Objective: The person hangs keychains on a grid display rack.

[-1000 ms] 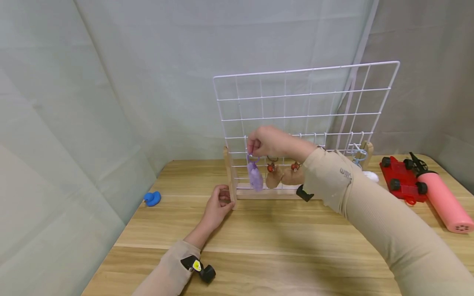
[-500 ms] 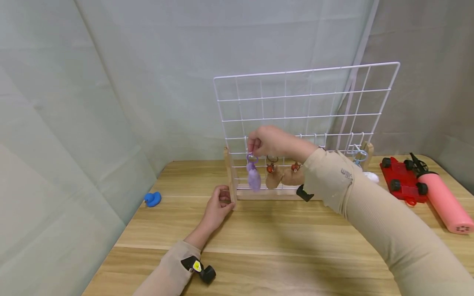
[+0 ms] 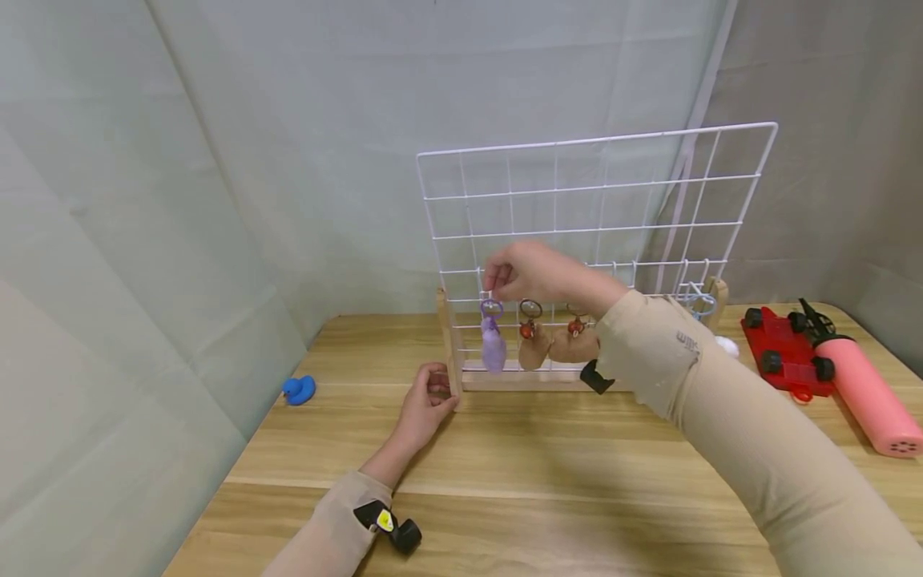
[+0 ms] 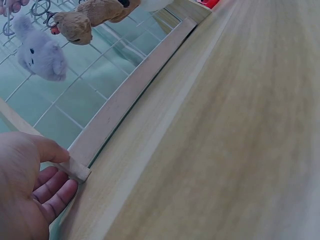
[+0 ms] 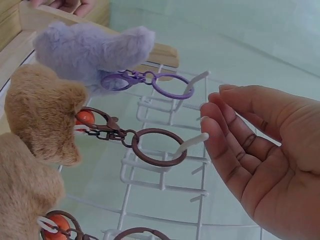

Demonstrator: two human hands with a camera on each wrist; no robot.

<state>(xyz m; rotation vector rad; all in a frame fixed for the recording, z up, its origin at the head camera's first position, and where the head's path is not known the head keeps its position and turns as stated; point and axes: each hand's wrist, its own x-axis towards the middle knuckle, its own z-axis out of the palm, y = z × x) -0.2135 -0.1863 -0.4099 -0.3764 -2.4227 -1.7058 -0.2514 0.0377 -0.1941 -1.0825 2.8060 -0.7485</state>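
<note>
A purple plush keychain point(image 5: 95, 52) hangs by its purple ring point(image 5: 172, 86) on a white hook of the wire grid rack point(image 3: 598, 187). My right hand point(image 5: 270, 155) is just off that hook, fingers loosely bent with nothing between them. Beside it, a brown plush keychain point(image 5: 45, 112) hangs by a dark ring point(image 5: 159, 147), and another tan plush keychain point(image 5: 25, 185) hangs after that. My left hand point(image 3: 421, 409) grips the wooden foot point(image 4: 77, 170) at the rack's left end, thumb on one side and fingers curled on the other.
A blue rubber duck point(image 3: 299, 390) sits at the table's left edge. On the right lie a red toy car point(image 3: 786, 349), wheels showing, and a pink cylinder point(image 3: 868, 397) with a black end. Behind the right forearm, a light blue ring point(image 3: 701, 304) hangs on the rack.
My right hand has let go of the purple ring and drawn slightly up and right. The purple plush has turned and now hangs straight from the hook. My left hand stays on the rack.
</note>
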